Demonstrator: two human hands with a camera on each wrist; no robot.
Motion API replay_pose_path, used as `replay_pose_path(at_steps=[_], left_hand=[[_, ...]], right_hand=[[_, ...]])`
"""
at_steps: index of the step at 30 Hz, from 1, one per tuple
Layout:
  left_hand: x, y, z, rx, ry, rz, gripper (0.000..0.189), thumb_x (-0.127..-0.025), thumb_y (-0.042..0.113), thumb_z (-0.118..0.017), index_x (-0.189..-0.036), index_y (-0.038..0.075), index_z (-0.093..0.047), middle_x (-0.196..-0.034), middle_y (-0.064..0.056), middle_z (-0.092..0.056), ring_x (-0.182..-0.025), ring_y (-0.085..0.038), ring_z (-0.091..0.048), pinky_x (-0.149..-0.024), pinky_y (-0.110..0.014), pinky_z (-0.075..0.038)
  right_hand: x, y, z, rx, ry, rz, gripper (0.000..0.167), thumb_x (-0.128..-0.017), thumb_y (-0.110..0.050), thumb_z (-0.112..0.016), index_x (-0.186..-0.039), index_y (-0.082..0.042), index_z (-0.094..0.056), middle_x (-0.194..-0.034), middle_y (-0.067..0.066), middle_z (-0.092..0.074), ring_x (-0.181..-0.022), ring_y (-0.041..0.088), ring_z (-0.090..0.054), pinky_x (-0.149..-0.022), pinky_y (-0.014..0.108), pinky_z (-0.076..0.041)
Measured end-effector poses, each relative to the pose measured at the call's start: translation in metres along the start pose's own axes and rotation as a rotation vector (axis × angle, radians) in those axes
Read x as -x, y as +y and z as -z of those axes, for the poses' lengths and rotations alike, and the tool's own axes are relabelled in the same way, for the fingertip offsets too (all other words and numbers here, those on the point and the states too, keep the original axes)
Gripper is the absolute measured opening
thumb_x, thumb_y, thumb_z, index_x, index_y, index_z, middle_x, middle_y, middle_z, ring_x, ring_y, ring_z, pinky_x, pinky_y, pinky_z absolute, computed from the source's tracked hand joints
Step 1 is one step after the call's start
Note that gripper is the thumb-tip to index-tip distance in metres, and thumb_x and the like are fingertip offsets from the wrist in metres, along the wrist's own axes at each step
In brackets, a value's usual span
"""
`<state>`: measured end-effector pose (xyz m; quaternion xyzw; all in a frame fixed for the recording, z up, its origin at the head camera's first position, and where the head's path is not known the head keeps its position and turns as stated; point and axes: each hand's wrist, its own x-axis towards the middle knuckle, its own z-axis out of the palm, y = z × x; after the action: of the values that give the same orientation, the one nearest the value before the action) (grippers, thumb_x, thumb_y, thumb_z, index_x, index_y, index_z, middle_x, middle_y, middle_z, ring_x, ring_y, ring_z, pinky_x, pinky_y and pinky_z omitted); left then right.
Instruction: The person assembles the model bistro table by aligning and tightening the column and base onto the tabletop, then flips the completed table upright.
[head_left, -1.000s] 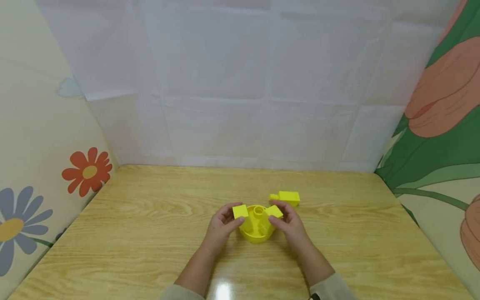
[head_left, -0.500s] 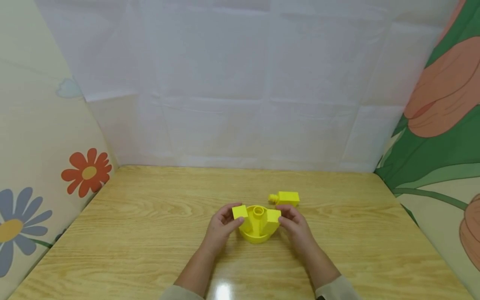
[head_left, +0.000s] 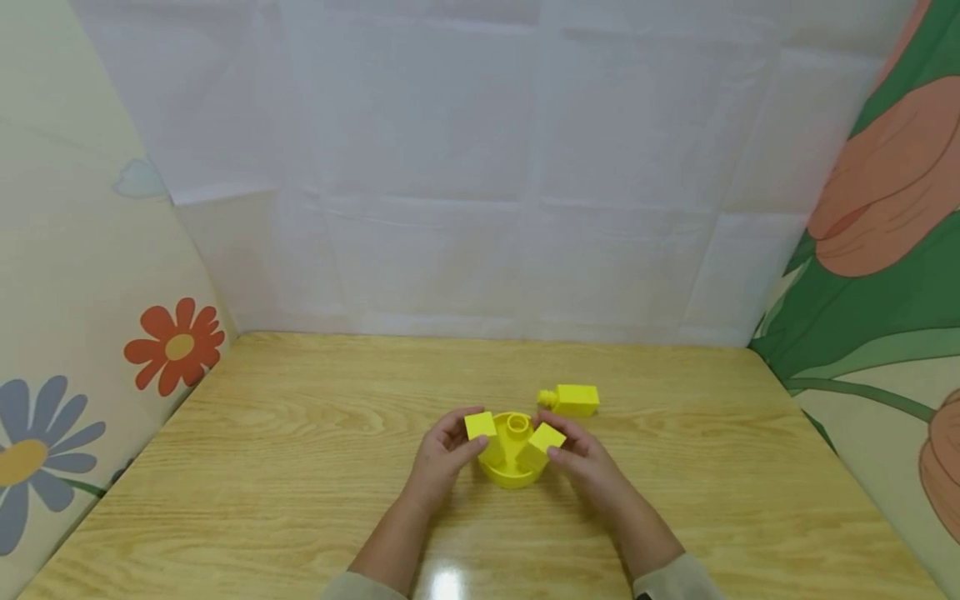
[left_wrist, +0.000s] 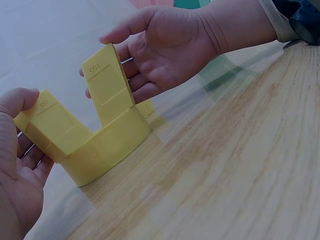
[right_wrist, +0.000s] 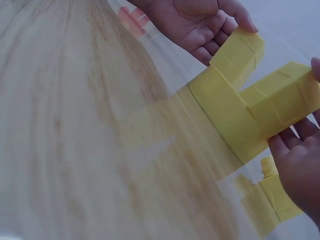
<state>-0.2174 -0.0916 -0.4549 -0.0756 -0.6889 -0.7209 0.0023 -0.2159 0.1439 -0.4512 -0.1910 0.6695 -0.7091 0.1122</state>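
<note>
A round yellow base (head_left: 512, 479) with a low rim stands on the table, a hollow peg (head_left: 517, 425) showing at its back. Two yellow rectangular blocks rise from it and lean outward. My left hand (head_left: 438, 457) pinches the left block (head_left: 481, 427) between thumb and fingers. On the other side, my right hand (head_left: 591, 465) holds the right block (head_left: 545, 443), thumb at its near edge and fingers behind. The left wrist view shows raised numbers on the left block (left_wrist: 52, 122) and the right block (left_wrist: 107, 82). Their lower ends are hidden inside the base.
Behind my right hand, a third yellow block (head_left: 576, 400) with a ridged knob lies on its side on the wooden table (head_left: 300, 467). A white sheet (head_left: 480, 183) hangs at the back, with flower-patterned panels at both sides.
The right block has turned in the base, first one way and then back, with my right fingers shifting around it. My left hand and the left block have stayed put.
</note>
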Motion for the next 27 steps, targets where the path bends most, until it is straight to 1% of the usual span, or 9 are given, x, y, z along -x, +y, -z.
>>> replay_pose_path(at_steps=[2, 5, 7, 11, 16, 21, 27], left_hand=[[-0.0001, -0.0002, -0.0001, 0.003, 0.001, 0.002, 0.042, -0.089, 0.002, -0.066, -0.130, -0.002, -0.057, -0.131, -0.021, -0.060, -0.108, -0.005, -0.060, -0.093, -0.015, -0.049], [0.0002, 0.0000, -0.0002, 0.006, 0.001, -0.001, 0.042, -0.089, 0.002, -0.066, -0.130, -0.003, -0.056, -0.131, -0.021, -0.060, -0.108, -0.005, -0.060, -0.093, -0.015, -0.048], [0.0004, 0.0000, -0.0001, 0.005, 0.001, -0.001, 0.042, -0.089, 0.002, -0.066, -0.130, -0.003, -0.056, -0.130, -0.022, -0.060, -0.107, -0.004, -0.060, -0.092, -0.015, -0.049], [0.0004, -0.0004, 0.0000, 0.016, 0.004, -0.002, 0.042, -0.089, 0.000, -0.065, -0.130, -0.004, -0.056, -0.129, -0.021, -0.060, -0.105, -0.004, -0.061, -0.091, -0.015, -0.049], [0.0004, -0.0005, 0.0002, 0.032, 0.002, 0.008, 0.043, -0.089, -0.001, -0.064, -0.131, -0.005, -0.055, -0.129, -0.021, -0.060, -0.106, -0.004, -0.060, -0.091, -0.015, -0.050], [0.0000, 0.0002, 0.0009, 0.025, -0.005, 0.018, 0.043, -0.090, 0.001, -0.064, -0.131, -0.003, -0.055, -0.132, -0.021, -0.058, -0.109, -0.006, -0.060, -0.092, -0.016, -0.049], [-0.0006, 0.0019, 0.0008, 0.009, -0.004, 0.026, 0.042, -0.091, 0.003, -0.064, -0.132, 0.000, -0.056, -0.135, -0.019, -0.058, -0.113, -0.008, -0.058, -0.094, -0.016, -0.048]], right_hand=[[0.0000, -0.0007, -0.0007, -0.006, -0.027, 0.002, 0.057, -0.099, -0.013, -0.052, -0.148, 0.006, -0.030, -0.151, 0.029, -0.033, -0.127, -0.001, -0.045, -0.102, 0.014, -0.041], [-0.0005, -0.0018, -0.0022, 0.004, -0.030, -0.010, 0.057, -0.099, -0.013, -0.051, -0.148, 0.005, -0.031, -0.149, 0.028, -0.036, -0.126, 0.000, -0.044, -0.102, 0.013, -0.040], [-0.0009, -0.0021, -0.0031, 0.019, -0.010, -0.031, 0.056, -0.098, -0.013, -0.053, -0.147, 0.005, -0.032, -0.146, 0.023, -0.040, -0.124, 0.001, -0.044, -0.101, 0.014, -0.039], [-0.0019, -0.0026, -0.0047, 0.046, 0.030, -0.059, 0.053, -0.097, -0.014, -0.058, -0.143, 0.005, -0.039, -0.141, 0.017, -0.047, -0.125, 0.006, -0.044, -0.101, 0.016, -0.039], [-0.0020, -0.0029, -0.0047, 0.054, 0.031, -0.069, 0.049, -0.097, -0.014, -0.059, -0.140, 0.003, -0.042, -0.142, 0.019, -0.046, -0.125, 0.009, -0.044, -0.101, 0.017, -0.040], [-0.0023, -0.0032, -0.0044, 0.048, 0.030, -0.074, 0.050, -0.098, -0.015, -0.058, -0.140, 0.004, -0.041, -0.141, 0.020, -0.046, -0.123, 0.010, -0.044, -0.100, 0.017, -0.041], [-0.0029, -0.0021, -0.0036, 0.069, 0.028, -0.068, 0.047, -0.098, -0.015, -0.058, -0.137, 0.005, -0.042, -0.141, 0.023, -0.045, -0.123, 0.010, -0.044, -0.100, 0.017, -0.041]])
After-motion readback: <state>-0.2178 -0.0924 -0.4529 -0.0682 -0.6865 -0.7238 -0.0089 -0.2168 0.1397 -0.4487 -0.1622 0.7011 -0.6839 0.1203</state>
